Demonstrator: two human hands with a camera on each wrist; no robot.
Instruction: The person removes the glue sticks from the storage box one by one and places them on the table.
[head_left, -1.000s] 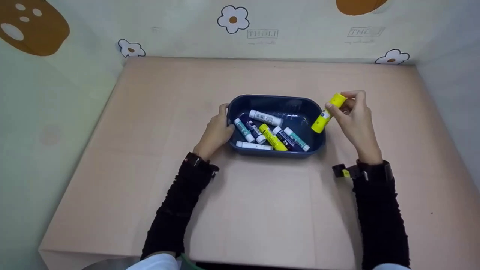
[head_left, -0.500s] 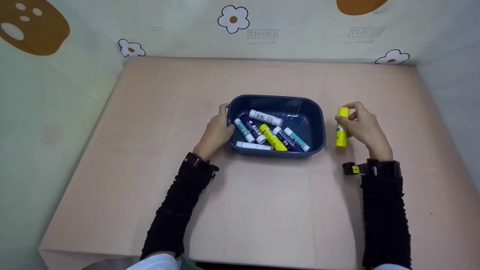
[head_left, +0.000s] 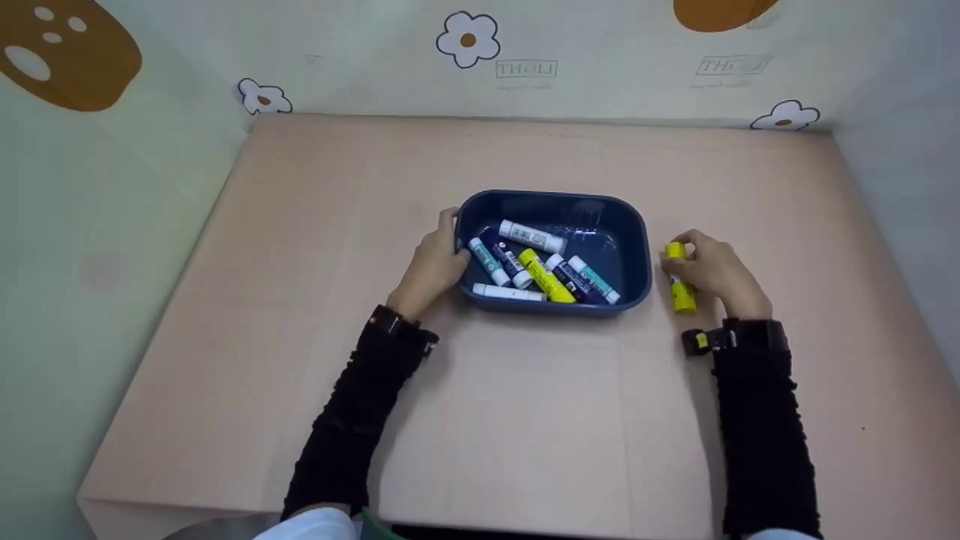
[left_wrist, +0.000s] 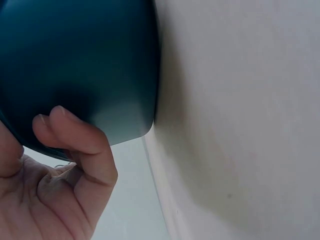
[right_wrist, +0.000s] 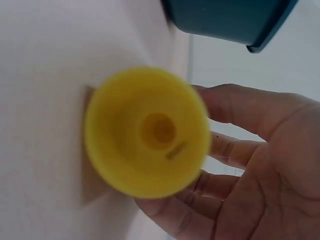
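The yellow stick [head_left: 682,297] has been lowered: a second ago it was held tilted over the right rim of the blue bin [head_left: 525,307], and now it is seen to the right of the bin, right of centre in the head frame, apparently down on the table [head_left: 540,420]. For the work in hand, one stick can be judged as taken out, while seven are left inside. Its long axis is laid nearly up and down the head frame, the upper end leaning slightly left; the lower, hollow end is turned toward the right wrist camera. It is pinched between the thumb and fingers of the right hand [head_left: 716,271]. The bin's left rim is gripped by the left hand [head_left: 430,262], unshifted, its fingers curled.
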